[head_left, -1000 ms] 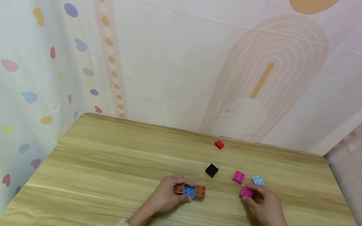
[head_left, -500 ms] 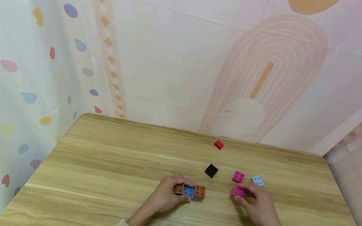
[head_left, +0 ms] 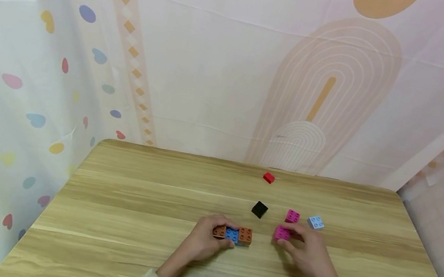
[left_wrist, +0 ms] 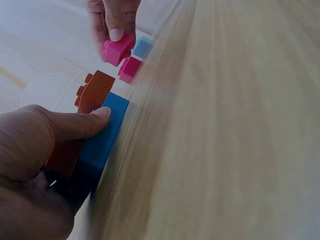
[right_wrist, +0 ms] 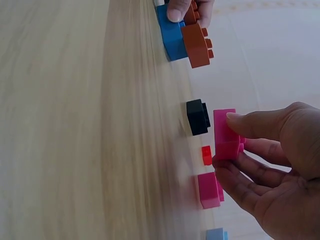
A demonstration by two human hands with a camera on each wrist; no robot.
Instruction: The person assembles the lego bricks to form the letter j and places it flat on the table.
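Note:
My left hand (head_left: 206,239) grips a joined block of toy building bricks on the table. In the left wrist view its orange-brown bricks (left_wrist: 97,90) sit on top of a blue base brick (left_wrist: 107,132), with the thumb along the side. In the head view a blue brick (head_left: 231,235) shows between two brown ones. My right hand (head_left: 310,254) pinches a magenta brick (head_left: 281,234) between thumb and fingers. The right wrist view has this magenta brick (right_wrist: 226,135) raised above the table, studs toward the palm. A gap separates it from the block.
Behind the right hand lie a second magenta brick (head_left: 292,216) and a light blue brick (head_left: 316,222). A black brick (head_left: 259,209) is further left, and a small red brick (head_left: 269,177) lies near the back edge of the wooden table (head_left: 119,239). A patterned curtain (head_left: 214,82) hangs behind.
My right hand has carried the magenta brick leftward, away from the light blue brick and closer to the block. The left hand and its block have stayed in place.

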